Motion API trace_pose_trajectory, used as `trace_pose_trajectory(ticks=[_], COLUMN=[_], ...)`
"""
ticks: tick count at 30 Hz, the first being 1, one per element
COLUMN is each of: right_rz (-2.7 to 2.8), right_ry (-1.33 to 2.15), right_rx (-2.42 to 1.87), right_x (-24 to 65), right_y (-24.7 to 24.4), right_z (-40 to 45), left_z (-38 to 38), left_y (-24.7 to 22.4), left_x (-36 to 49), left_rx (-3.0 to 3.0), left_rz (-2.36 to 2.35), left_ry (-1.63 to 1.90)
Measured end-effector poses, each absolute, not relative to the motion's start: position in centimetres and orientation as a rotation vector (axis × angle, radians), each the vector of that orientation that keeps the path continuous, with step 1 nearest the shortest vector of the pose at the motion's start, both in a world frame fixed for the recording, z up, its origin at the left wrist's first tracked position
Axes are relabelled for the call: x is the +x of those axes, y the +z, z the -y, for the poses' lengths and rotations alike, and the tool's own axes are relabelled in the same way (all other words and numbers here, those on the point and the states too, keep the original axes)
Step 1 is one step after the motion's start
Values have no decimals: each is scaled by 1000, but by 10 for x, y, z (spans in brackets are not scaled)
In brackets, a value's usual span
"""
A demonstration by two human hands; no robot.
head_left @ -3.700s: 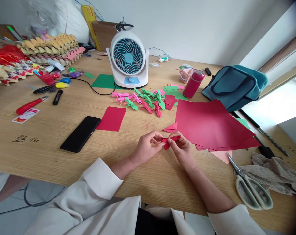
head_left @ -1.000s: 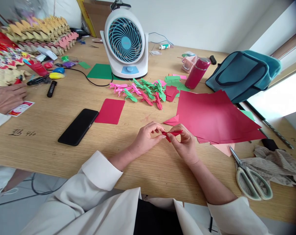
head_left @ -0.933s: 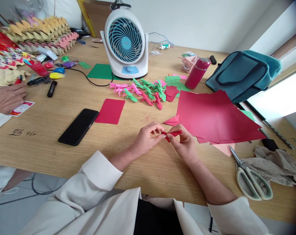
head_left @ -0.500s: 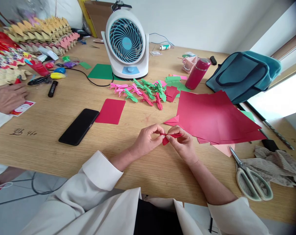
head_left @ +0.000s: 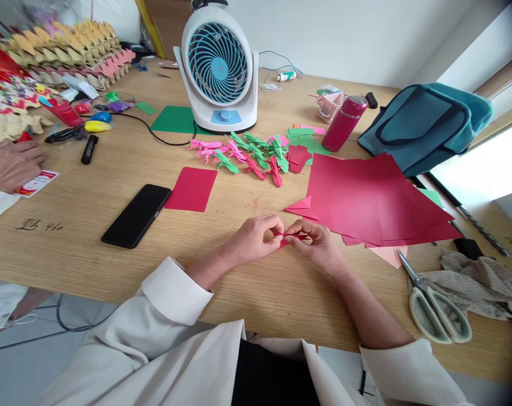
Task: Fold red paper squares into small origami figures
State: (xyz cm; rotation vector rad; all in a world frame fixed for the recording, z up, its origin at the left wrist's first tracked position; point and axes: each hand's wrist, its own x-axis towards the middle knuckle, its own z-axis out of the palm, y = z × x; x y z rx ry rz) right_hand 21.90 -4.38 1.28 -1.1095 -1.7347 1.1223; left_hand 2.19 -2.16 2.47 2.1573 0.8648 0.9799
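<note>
My left grip (head_left: 256, 239) and right grip (head_left: 321, 247) both pinch the folded red paper (head_left: 284, 243) at the near tabletop (head_left: 247, 293), nearer than the red triangle (head_left: 299, 205), near-left of the large red sheets (head_left: 370, 197).

The left hand (head_left: 254, 239) and right hand (head_left: 320, 243) pinch a small red paper (head_left: 284, 243), its exact shape hard to make out.

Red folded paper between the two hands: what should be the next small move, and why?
Perhaps press the fold firmer where it is pinched. The left hand and right hand each have a fingertip grip on the red paper, close together, and a small flap of it appears to stick out between them.
</note>
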Motion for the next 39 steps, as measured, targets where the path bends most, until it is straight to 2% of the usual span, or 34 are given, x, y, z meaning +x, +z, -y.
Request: trace_pose_trajectory(ticks=[7,15,30,39], right_rz=[1752,1753,1789,1768], right_ry=[888,791,750,784], right_rx=[-1098,-1054,-1057,-1056], right_x=[213,213,214,212], right_y=[12,13,14,16], right_z=[46,48,47,49], left_z=[23,24,19,20], left_y=[26,28,29,31], left_x=[25,27,23,23], left_rx=[1952,1847,1849,1935], left_rz=[-951,-947,-799,-900], left_ry=[988,1056,1053,1019])
